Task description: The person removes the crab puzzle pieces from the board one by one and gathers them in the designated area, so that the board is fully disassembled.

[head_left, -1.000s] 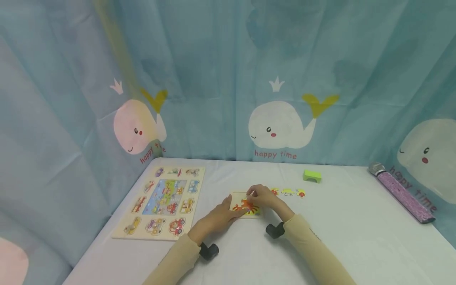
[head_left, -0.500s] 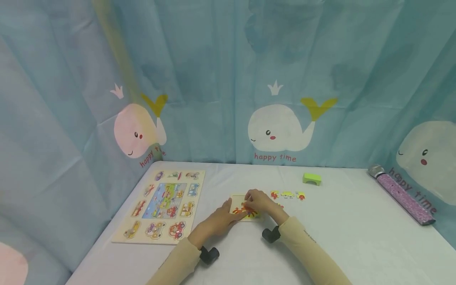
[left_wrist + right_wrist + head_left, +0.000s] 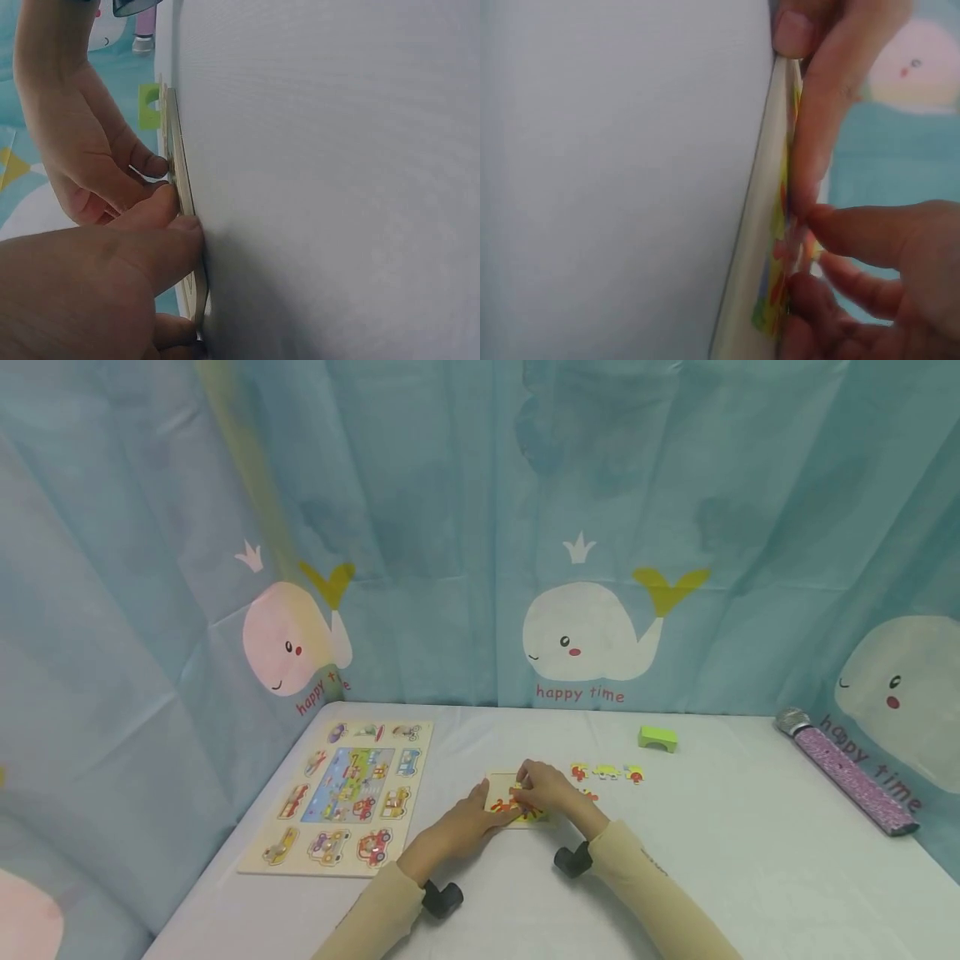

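Note:
A small wooden jigsaw board (image 3: 501, 782) with orange and yellow pieces fitted in it lies flat on the white table. My left hand (image 3: 461, 823) holds its left side, the thumb reaching over the pieces and the fingers at the edge. Above the board, my right hand (image 3: 550, 787) pinches a small jigsaw piece (image 3: 813, 253), mostly hidden by the fingers. The left wrist view shows both hands meeting over the thin board (image 3: 178, 154). An orange piece (image 3: 591, 795) lies just right of the board, partly behind the right wrist.
Several loose pieces (image 3: 607, 772) lie in a row behind the right hand. A green arch block (image 3: 657, 740) stands further back. At left is a large vehicle peg puzzle (image 3: 302, 853); at far right lies a pink glittery microphone (image 3: 847, 772). A whale-print curtain borders the table.
The right hand has shifted slightly left over the board, uncovering the orange piece beside it. The left hand stays on the board. The head view has tilted up a little.

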Demonstrator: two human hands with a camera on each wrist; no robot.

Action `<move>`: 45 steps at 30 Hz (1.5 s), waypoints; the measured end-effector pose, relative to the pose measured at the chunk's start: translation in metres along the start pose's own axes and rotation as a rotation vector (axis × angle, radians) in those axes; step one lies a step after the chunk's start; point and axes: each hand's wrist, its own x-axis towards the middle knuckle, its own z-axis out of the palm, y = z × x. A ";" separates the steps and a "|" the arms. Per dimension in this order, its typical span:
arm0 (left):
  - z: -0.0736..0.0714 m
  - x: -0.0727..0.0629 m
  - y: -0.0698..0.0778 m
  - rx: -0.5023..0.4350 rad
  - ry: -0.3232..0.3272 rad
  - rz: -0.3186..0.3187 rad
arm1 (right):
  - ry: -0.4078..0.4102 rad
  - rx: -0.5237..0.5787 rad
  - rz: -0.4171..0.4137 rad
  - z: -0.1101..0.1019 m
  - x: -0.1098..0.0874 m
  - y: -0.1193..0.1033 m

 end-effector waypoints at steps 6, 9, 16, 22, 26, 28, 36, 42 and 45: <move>0.000 0.001 0.001 -0.020 -0.002 -0.003 | 0.026 0.058 -0.046 -0.003 -0.003 -0.001; 0.001 0.002 0.001 -0.011 0.001 0.008 | 0.046 0.085 -0.064 -0.004 -0.002 0.002; 0.003 0.002 0.001 -0.017 -0.009 0.022 | 0.083 0.135 0.045 -0.005 0.002 0.015; 0.005 0.004 0.003 -0.048 -0.033 -0.014 | 0.134 0.233 0.076 -0.019 -0.004 0.026; 0.005 0.003 0.003 -0.057 -0.047 -0.038 | 0.149 0.256 0.126 -0.041 -0.014 0.037; 0.003 0.002 0.004 -0.057 -0.047 -0.044 | 0.143 0.257 0.139 -0.053 -0.020 0.045; -0.001 0.000 0.004 -0.068 -0.052 -0.068 | 0.151 0.245 0.264 -0.082 -0.046 0.080; -0.001 -0.001 0.003 -0.084 -0.052 -0.065 | 0.117 0.183 0.378 -0.089 -0.062 0.098; 0.000 0.000 0.002 -0.084 -0.046 -0.065 | 0.101 0.174 0.418 -0.090 -0.066 0.102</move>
